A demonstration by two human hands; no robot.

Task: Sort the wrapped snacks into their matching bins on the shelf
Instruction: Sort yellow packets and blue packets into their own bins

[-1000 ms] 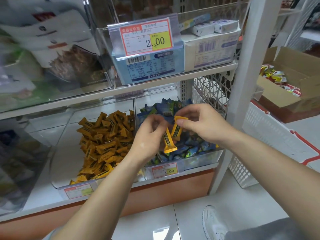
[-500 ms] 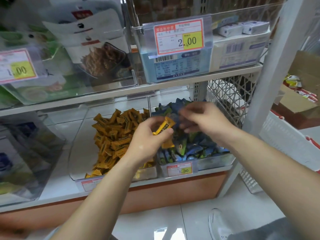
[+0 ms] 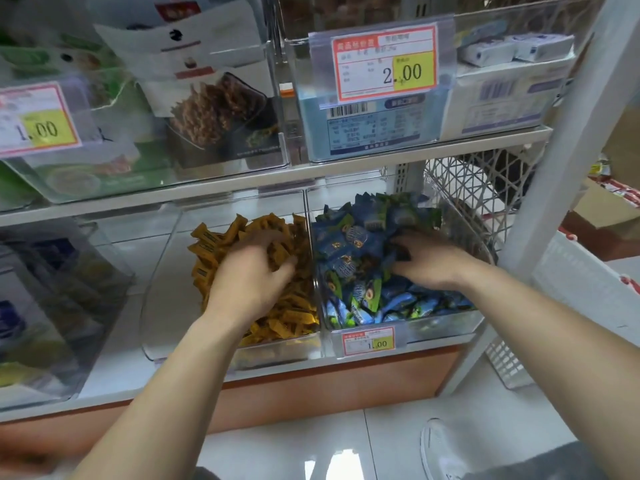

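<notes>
On the lower shelf stand two clear bins side by side. The left bin [image 3: 162, 278] holds a heap of yellow wrapped snacks [image 3: 284, 320]. The right bin [image 3: 436, 329] holds blue and green wrapped snacks [image 3: 360, 244]. My left hand [image 3: 247, 282] lies on top of the yellow heap, its fingers stretched forward and blurred; no snack shows in it. My right hand [image 3: 431, 263] reaches into the blue pile, and its fingertips are buried among the wrappers, so what they hold is hidden.
Above, an upper shelf [image 3: 346, 169] carries clear bins of boxed goods with price tags. A white shelf post [image 3: 557, 161] rises at the right, with a white basket [image 3: 575, 292] beyond it. More clear bins sit at the far left. A shoe [image 3: 440, 448] is on the floor.
My left hand carried the yellow snacks left, down onto the yellow heap; they are no longer seen in it. My right hand dropped into the blue pile. The view moved closer.
</notes>
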